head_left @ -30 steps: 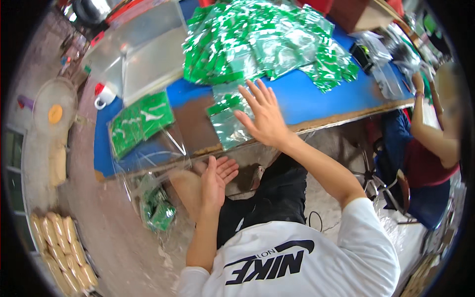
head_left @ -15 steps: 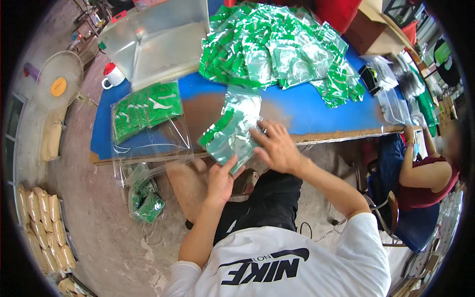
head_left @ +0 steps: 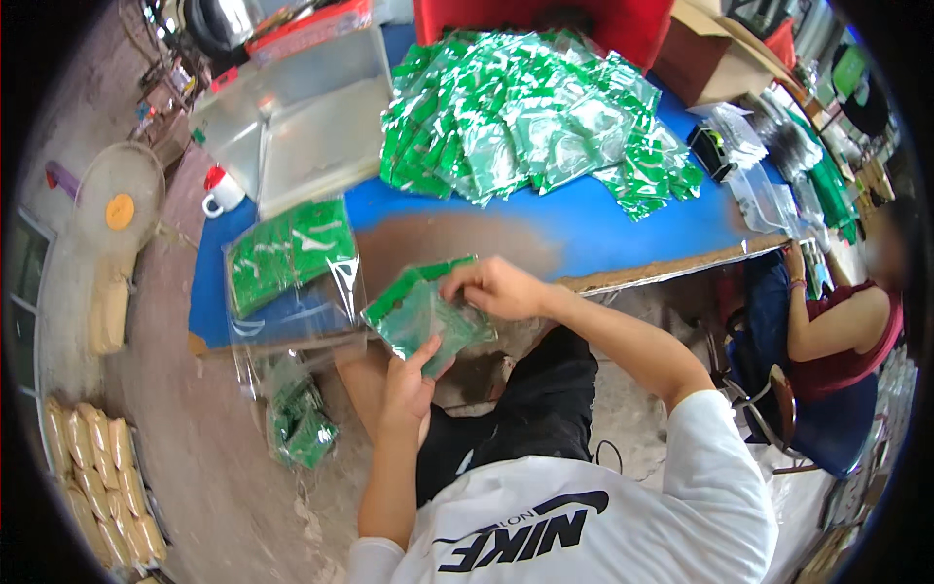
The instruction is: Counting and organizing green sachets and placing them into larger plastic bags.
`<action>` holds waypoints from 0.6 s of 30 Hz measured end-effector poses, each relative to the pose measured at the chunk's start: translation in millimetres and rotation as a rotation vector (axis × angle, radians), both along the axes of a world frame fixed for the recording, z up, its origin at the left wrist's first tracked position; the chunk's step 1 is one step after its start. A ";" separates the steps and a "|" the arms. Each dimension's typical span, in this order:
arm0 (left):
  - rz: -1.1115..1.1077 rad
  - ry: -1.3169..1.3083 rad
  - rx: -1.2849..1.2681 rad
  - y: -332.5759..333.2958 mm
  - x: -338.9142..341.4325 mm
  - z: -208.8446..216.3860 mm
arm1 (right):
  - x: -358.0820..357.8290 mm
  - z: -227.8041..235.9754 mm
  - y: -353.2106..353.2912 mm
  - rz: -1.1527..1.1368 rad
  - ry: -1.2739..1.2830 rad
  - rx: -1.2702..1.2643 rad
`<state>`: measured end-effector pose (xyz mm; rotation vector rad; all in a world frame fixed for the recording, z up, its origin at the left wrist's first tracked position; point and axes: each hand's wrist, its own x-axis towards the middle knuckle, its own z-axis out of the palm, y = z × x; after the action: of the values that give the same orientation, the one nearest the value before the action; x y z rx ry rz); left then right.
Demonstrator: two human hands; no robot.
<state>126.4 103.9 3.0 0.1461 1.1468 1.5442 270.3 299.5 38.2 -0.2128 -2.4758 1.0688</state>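
Note:
In front of me, at the table's near edge, I hold a few flat plastic pouches (head_left: pixel 413 310), clear with a green band. My left hand (head_left: pixel 409 387) grips their lower end, thumb on top. The curled fingers of my right hand (head_left: pixel 504 289) close on their upper right side; the fingertips are partly hidden. Beyond my hands lies a big heap of similar green and clear pouches (head_left: pixel 525 122). To the left, a neat stack of green pouches (head_left: pixel 292 248) sits inside a large clear bag (head_left: pixel 302 326) that hangs over the table edge.
On the blue table (head_left: pixel 623 234) stand a translucent tray (head_left: pixel 321 146), a white mug with a red top (head_left: pixel 223 192), a red bin (head_left: pixel 545 18) and a cardboard box (head_left: pixel 705 58). Another bag of green pouches (head_left: pixel 306 423) lies on the floor. A co-worker (head_left: pixel 842 326) sits at right.
The pouch that stretched toward the heap is now drawn back with the others in my hands. My right hand has moved left, its spread fingers now curled. The view has shifted slightly.

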 end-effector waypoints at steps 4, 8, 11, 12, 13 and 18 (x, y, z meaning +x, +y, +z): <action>0.057 0.000 0.008 3.7 0.9 -15.8 | 5.3 11.4 88.5 -0.674 0.250 0.411; 0.042 0.005 0.039 -14.4 -7.3 -25.6 | 43.0 17.7 170.0 -0.957 0.261 0.648; 0.100 0.032 0.104 -24.1 0.8 -18.8 | 87.9 27.9 219.1 -1.068 0.025 0.689; 0.109 0.042 0.077 -26.1 3.3 -11.8 | 97.9 31.6 229.8 -1.101 -0.052 0.654; 0.118 0.051 0.049 -26.7 4.3 -9.4 | 105.5 32.8 238.3 -1.133 -0.129 0.616; 0.072 0.037 0.100 -24.6 14.7 -7.8 | 61.3 -27.0 224.3 -0.991 -0.155 0.456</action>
<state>141.1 79.3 -4.7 0.2027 1.1142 1.6694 331.6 523.7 11.2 -1.2309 -2.1710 0.0720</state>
